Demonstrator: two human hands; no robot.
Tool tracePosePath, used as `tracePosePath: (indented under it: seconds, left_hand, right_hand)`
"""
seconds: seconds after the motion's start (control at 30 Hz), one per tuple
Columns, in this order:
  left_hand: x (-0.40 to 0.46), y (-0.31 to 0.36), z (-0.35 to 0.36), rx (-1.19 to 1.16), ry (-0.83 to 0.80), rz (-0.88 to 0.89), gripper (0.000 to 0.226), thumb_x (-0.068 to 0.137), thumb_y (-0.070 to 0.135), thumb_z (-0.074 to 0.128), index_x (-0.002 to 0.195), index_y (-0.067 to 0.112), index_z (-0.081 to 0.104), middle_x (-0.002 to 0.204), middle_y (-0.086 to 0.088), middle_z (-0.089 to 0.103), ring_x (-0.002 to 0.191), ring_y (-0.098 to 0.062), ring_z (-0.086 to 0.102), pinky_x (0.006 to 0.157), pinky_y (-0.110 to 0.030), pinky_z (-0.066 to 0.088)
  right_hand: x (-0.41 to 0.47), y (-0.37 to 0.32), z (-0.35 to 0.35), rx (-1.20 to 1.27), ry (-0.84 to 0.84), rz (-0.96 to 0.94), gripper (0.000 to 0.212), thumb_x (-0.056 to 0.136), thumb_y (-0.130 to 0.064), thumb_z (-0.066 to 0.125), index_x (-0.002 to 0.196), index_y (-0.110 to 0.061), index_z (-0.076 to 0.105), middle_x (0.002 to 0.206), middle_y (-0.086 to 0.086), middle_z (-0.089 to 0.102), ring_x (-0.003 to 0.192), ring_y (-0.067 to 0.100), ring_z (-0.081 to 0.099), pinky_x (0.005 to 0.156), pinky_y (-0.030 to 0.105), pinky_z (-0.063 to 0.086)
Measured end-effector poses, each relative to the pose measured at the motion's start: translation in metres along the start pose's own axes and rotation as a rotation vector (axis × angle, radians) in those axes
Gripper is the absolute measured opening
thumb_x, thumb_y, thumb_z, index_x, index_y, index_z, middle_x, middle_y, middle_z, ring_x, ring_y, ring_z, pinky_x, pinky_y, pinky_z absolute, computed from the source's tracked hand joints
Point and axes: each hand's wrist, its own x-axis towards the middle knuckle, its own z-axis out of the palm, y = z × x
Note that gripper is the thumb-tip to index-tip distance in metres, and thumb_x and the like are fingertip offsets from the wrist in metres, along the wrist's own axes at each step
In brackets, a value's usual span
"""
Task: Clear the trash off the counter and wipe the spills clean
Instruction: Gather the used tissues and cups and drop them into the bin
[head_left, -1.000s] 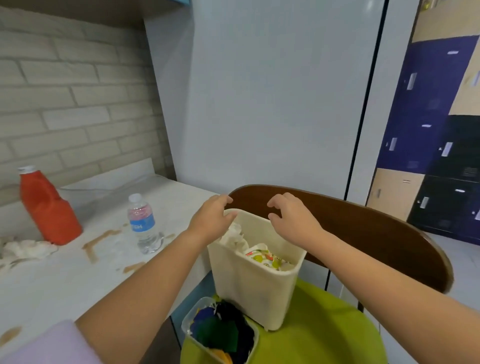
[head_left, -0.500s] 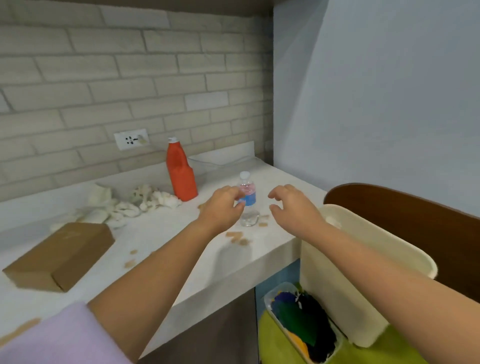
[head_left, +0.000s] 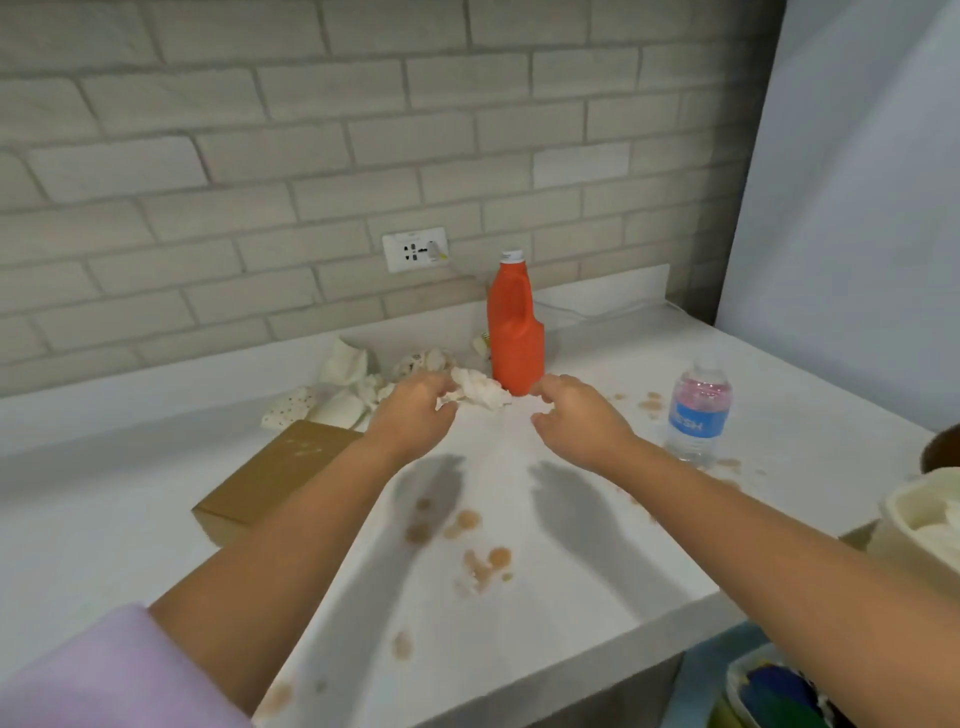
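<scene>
Crumpled white tissues and wrappers (head_left: 343, 384) lie in a pile at the back of the white counter (head_left: 675, 358). One crumpled tissue (head_left: 483, 392) sits in front of the orange bottle (head_left: 514, 332). My left hand (head_left: 415, 410) is at that tissue's left edge with curled fingers touching it; whether they grip it is unclear. My right hand (head_left: 576, 415) hovers just right of it, fingers loosely curled and empty. Brown spills (head_left: 467, 519) dot the counter below my hands and near the water bottle (head_left: 698, 415).
A flat cardboard box (head_left: 270, 478) lies left of my left arm. The cream trash bin (head_left: 893, 509), with paper inside, stands off the counter's right end, and a clear tub of coloured items (head_left: 769, 691) sits below it. A wall socket (head_left: 415, 249) is behind.
My view swung left from the bin to the counter. Both hands left the bin and reached forward to the tissue by the orange bottle.
</scene>
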Motion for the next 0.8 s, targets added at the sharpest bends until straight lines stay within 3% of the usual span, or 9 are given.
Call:
tracePosePath:
  seconds: [0.2, 0.4, 0.53, 0.63, 0.7, 0.8]
  left_hand:
    - [0.058, -0.075, 0.008, 0.052, -0.098, -0.064, 0.034, 0.090, 0.021, 0.054, 0.123, 0.014, 0.054, 0.130, -0.007, 0.052, 0.120, -0.025, 0.048, 0.100, -0.038, 0.041]
    - [0.107, -0.098, 0.042, 0.076, -0.238, -0.026, 0.043, 0.087, 0.024, 0.060, 0.127, 0.014, 0.052, 0.133, -0.012, 0.049, 0.126, -0.029, 0.040, 0.105, -0.035, 0.034]
    - [0.129, -0.096, 0.069, 0.059, -0.287, -0.019, 0.044, 0.085, 0.022, 0.061, 0.127, 0.011, 0.053, 0.130, -0.015, 0.048, 0.125, -0.032, 0.040, 0.103, -0.033, 0.034]
    - [0.139, -0.096, 0.087, 0.075, -0.335, -0.036, 0.049, 0.083, 0.024, 0.065, 0.127, 0.007, 0.051, 0.131, -0.017, 0.047, 0.124, -0.033, 0.042, 0.105, -0.038, 0.035]
    - [0.142, -0.099, 0.097, 0.092, -0.370, -0.054, 0.048, 0.083, 0.026, 0.065, 0.124, 0.006, 0.051, 0.129, -0.015, 0.047, 0.121, -0.032, 0.043, 0.103, -0.038, 0.036]
    - [0.143, -0.101, 0.107, 0.062, -0.368, -0.065, 0.046, 0.083, 0.025, 0.065, 0.123, 0.007, 0.053, 0.125, -0.014, 0.048, 0.117, -0.031, 0.046, 0.100, -0.037, 0.039]
  right_hand:
    - [0.080, -0.003, 0.048, 0.028, -0.114, 0.079, 0.050, 0.088, -0.016, 0.052, 0.137, -0.015, 0.041, 0.136, 0.010, 0.048, 0.125, 0.027, 0.045, 0.100, 0.034, 0.040]
    - [0.133, 0.011, 0.090, 0.044, -0.202, 0.119, 0.053, 0.087, -0.018, 0.052, 0.138, -0.015, 0.039, 0.137, 0.009, 0.048, 0.129, 0.030, 0.042, 0.104, 0.035, 0.038]
    - [0.163, 0.020, 0.110, -0.032, -0.255, 0.086, 0.059, 0.093, -0.013, 0.049, 0.146, -0.010, 0.024, 0.155, 0.011, 0.021, 0.141, 0.028, 0.025, 0.113, 0.030, 0.022]
    - [0.180, 0.028, 0.123, -0.013, -0.290, 0.063, 0.062, 0.094, -0.012, 0.047, 0.149, -0.012, 0.018, 0.158, 0.010, 0.009, 0.144, 0.025, 0.020, 0.114, 0.029, 0.021]
    - [0.184, 0.033, 0.129, -0.012, -0.331, 0.059, 0.064, 0.092, -0.014, 0.050, 0.148, -0.014, 0.019, 0.154, 0.015, 0.021, 0.140, 0.029, 0.027, 0.113, 0.031, 0.027]
    - [0.184, 0.040, 0.134, -0.045, -0.351, 0.054, 0.056, 0.089, -0.019, 0.055, 0.141, -0.013, 0.034, 0.129, 0.016, 0.044, 0.120, 0.033, 0.046, 0.097, 0.033, 0.040]
